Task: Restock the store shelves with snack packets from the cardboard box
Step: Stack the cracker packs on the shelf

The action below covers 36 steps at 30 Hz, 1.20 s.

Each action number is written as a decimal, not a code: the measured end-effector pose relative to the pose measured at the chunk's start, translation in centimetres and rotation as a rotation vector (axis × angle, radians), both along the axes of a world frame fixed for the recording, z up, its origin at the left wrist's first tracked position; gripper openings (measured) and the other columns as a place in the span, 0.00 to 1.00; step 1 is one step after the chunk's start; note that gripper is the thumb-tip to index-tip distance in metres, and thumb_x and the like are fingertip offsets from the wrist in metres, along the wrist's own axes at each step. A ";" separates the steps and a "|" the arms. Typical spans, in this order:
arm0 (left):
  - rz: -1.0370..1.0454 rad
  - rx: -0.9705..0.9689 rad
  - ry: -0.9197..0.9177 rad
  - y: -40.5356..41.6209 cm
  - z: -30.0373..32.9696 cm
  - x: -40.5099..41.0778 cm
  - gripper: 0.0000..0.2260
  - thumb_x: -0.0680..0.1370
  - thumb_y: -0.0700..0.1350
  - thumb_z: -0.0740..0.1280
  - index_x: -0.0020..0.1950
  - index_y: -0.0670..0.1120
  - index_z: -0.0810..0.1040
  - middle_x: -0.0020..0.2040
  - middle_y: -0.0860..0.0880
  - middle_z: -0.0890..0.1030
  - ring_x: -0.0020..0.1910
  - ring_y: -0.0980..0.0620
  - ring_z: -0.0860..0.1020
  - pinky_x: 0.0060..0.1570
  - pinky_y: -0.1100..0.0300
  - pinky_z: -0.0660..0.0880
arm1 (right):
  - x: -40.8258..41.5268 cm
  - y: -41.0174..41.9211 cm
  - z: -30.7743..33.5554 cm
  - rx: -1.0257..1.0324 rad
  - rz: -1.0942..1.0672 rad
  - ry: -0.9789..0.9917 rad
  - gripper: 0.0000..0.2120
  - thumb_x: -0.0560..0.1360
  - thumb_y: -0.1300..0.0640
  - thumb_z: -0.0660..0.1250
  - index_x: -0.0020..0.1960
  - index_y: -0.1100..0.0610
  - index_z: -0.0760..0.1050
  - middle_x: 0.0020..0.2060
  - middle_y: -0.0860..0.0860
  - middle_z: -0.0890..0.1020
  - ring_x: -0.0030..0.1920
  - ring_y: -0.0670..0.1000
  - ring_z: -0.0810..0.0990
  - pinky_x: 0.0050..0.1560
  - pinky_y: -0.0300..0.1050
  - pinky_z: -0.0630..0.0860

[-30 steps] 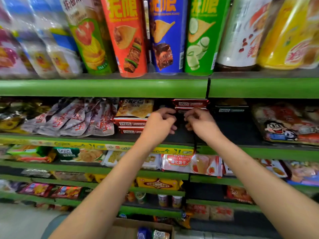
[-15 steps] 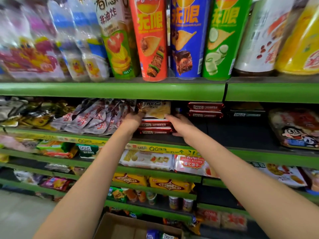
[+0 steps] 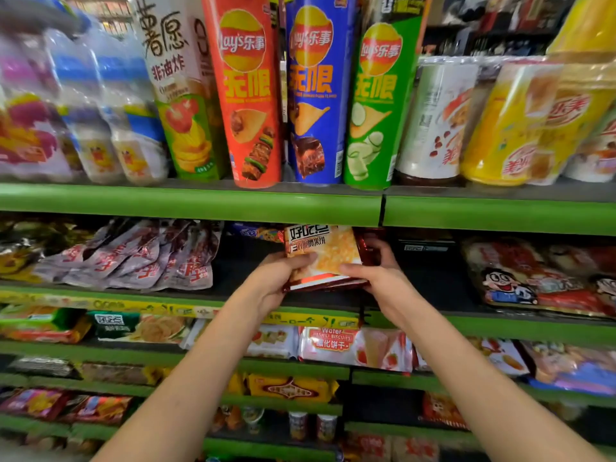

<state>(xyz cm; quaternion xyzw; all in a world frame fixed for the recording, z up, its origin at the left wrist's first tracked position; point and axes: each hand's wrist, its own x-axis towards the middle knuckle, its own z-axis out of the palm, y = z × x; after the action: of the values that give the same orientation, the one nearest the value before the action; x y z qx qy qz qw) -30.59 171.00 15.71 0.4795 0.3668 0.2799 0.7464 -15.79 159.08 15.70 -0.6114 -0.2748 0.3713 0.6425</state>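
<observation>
Both hands, left hand (image 3: 266, 281) and right hand (image 3: 376, 278), clamp a stack of snack packets (image 3: 325, 258) by its side edges; light, slippery, crushable, so probably best held there.

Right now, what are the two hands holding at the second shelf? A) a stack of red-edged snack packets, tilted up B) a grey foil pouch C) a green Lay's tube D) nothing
A: the left hand and right hand grip the stack of snack packets from either side, its printed face tipped toward the camera.
</observation>
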 end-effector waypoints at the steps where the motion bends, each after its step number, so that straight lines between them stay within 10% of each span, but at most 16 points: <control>1: -0.027 0.000 -0.007 -0.4 0.2 0.5 0.15 0.74 0.35 0.73 0.60 0.34 0.80 0.47 0.42 0.87 0.43 0.48 0.86 0.48 0.56 0.83 | 0.5 -0.7 0.4 0.003 0.013 0.017 0.44 0.61 0.68 0.80 0.71 0.50 0.66 0.61 0.55 0.82 0.61 0.56 0.81 0.66 0.55 0.75; 10: -0.228 0.011 -0.026 -3.8 0.7 1.2 0.20 0.69 0.38 0.78 0.60 0.38 0.79 0.52 0.40 0.86 0.50 0.44 0.86 0.44 0.55 0.83 | 2.4 -6.5 0.9 -0.014 0.114 0.383 0.20 0.79 0.45 0.63 0.64 0.57 0.79 0.58 0.58 0.84 0.57 0.57 0.84 0.55 0.53 0.79; 26: -0.183 -0.044 -0.065 -6.2 -2.2 -7.3 0.41 0.57 0.50 0.86 0.67 0.45 0.76 0.60 0.41 0.84 0.57 0.38 0.84 0.48 0.49 0.83 | 0.0 -13.1 -2.8 -0.029 0.025 0.253 0.20 0.71 0.58 0.73 0.62 0.55 0.78 0.54 0.55 0.86 0.53 0.56 0.86 0.43 0.46 0.84; 36: -0.030 -0.084 0.007 -7.6 -5.3 -11.2 0.22 0.69 0.59 0.74 0.59 0.50 0.83 0.57 0.42 0.85 0.55 0.41 0.85 0.44 0.52 0.83 | -0.8 -15.5 -4.7 -0.086 -0.035 0.290 0.17 0.68 0.42 0.73 0.53 0.50 0.85 0.54 0.56 0.86 0.54 0.57 0.86 0.43 0.46 0.83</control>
<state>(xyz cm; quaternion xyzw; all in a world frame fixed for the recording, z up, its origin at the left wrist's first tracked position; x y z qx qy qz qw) -41.75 163.45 10.42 0.4540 0.3736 0.2514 0.7688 -16.56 143.61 11.01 -0.5830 -0.1522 0.4560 0.6550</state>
